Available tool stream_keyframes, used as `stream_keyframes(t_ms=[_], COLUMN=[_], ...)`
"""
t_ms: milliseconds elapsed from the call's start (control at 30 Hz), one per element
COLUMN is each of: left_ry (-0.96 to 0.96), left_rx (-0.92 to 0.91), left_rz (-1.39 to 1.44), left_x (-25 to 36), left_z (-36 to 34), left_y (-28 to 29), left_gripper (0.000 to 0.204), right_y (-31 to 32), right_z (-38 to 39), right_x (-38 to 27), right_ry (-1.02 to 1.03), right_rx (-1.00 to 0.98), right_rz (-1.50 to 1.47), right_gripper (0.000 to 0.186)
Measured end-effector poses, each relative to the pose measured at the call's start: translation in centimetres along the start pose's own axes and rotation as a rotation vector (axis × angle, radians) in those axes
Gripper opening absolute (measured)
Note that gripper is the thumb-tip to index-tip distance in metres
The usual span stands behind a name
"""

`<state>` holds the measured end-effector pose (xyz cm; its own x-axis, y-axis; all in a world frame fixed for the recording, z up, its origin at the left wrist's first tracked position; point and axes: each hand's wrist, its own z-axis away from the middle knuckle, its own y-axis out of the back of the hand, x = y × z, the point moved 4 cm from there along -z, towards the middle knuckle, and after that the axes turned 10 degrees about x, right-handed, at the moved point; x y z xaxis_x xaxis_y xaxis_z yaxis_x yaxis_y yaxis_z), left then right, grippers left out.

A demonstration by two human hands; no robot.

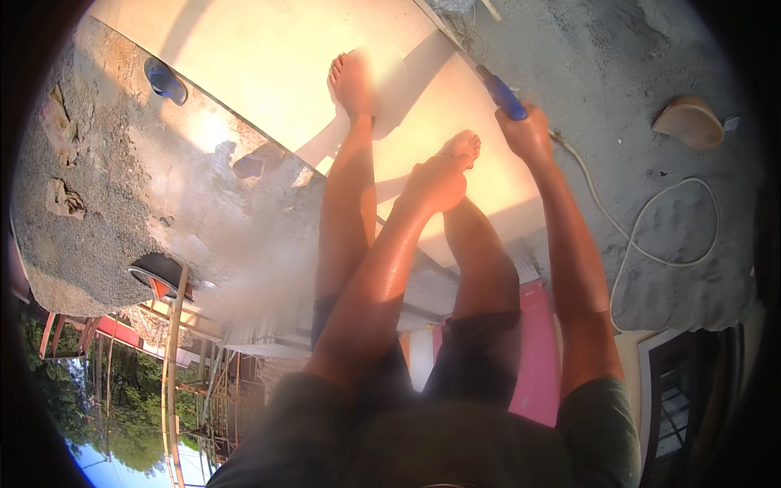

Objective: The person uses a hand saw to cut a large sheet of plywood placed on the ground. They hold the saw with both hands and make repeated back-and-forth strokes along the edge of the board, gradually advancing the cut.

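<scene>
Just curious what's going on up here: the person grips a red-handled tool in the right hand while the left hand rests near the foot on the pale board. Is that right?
Not quite. The head view shows the tool handle in the right hand is blue, not red. The rest holds: the left hand rests near a foot on the pale board.

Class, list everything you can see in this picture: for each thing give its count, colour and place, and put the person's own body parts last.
Blue-handled tool: one, blue, in the right hand, upper middle.
White cable: one, white, looping over grey concrete, right.
Blue sandal: one, blue, upper left.
Tan curved shell-like object: one, tan, upper right; kind unclear.
Pale flat board: one, cream, under the feet.
Feet: two, bare, on the board.
Left hand: one, by the right foot, grip unclear.
Right hand: one, closed on the tool.
</scene>
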<state>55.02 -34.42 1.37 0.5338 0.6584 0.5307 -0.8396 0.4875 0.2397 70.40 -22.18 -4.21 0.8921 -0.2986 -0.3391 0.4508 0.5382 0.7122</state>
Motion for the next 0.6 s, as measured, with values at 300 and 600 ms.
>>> stream_keyframes(t_ms=[300, 600], left_ry=[-0.05, 0.113], left_rx=[-0.037, -0.078], left_rz=[0.006, -0.031], left_x=[2.2, 1.1], left_z=[0.0, 2.3], left_y=[-0.3, -1.3], left_gripper=[0.038, 0.038], right_y=[-2.3, 4.2], right_z=[-5.4, 4.2], right_x=[0.3, 3.0], right_ry=[-0.063, -0.069], right_rx=[0.01, -0.075], right_rz=[0.039, -0.01], right_gripper=[0.035, 0.029])
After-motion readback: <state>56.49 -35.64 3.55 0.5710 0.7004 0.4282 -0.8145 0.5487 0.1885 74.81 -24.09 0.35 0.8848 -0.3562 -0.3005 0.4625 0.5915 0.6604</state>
